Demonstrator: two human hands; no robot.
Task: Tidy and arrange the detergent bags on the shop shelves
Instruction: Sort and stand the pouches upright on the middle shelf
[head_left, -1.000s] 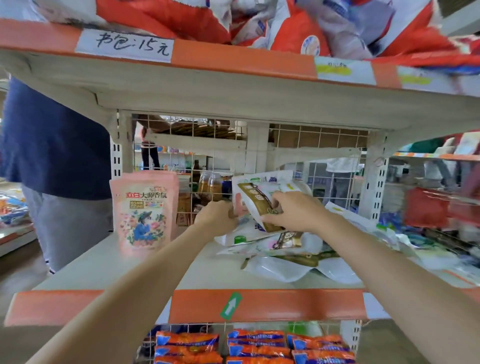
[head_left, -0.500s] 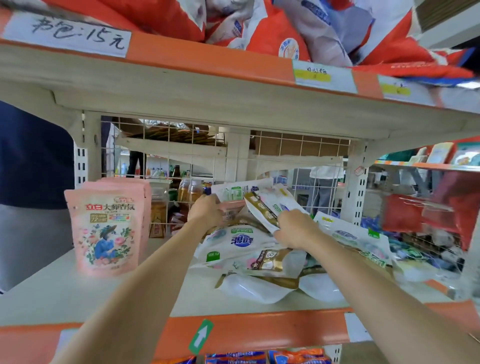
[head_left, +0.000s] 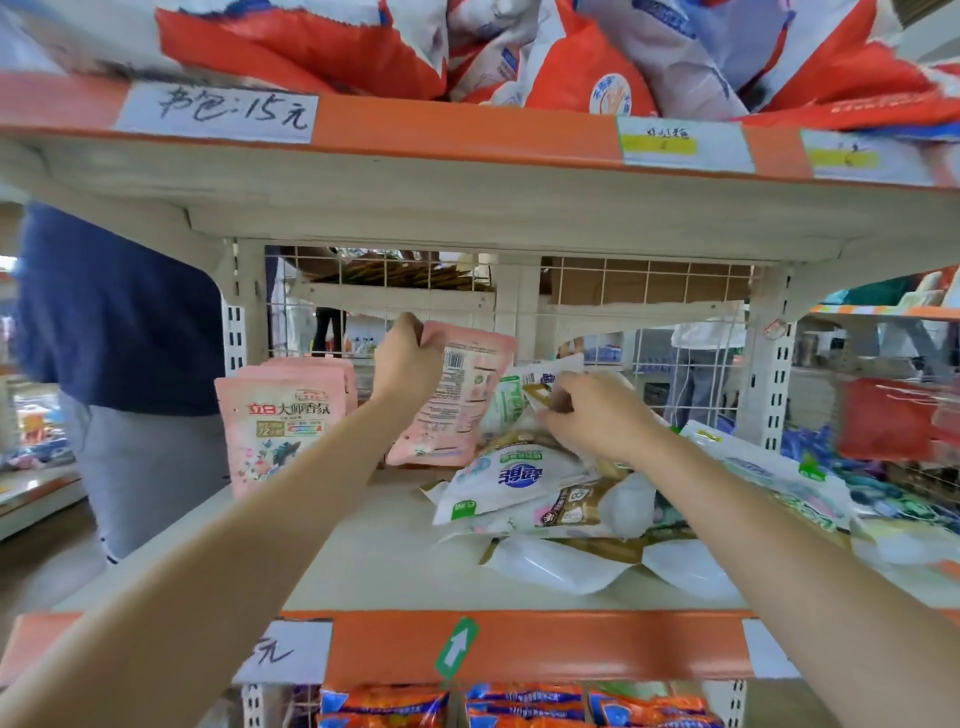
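My left hand (head_left: 408, 358) grips the top corner of a pink detergent bag (head_left: 457, 400) and holds it upright above the shelf board (head_left: 363, 561), its back label facing me. To its left stands a row of matching pink bags (head_left: 278, 431), upright and facing front. My right hand (head_left: 597, 415) pinches a white and gold bag (head_left: 540, 387) on top of a loose heap of white detergent bags (head_left: 519, 478) lying flat and crooked at the middle and right of the shelf.
The upper shelf (head_left: 467, 130) hangs low overhead, loaded with orange and white bags (head_left: 571, 57). A wire grid (head_left: 649, 291) closes the back. A person in a dark blue top (head_left: 114, 332) stands at the left. Orange packs (head_left: 519, 701) fill the shelf below.
My left hand has pulled a pink bag out of the heap and raised it upright to the left. My right hand stays on the white and gold bag. The camera shifted right.
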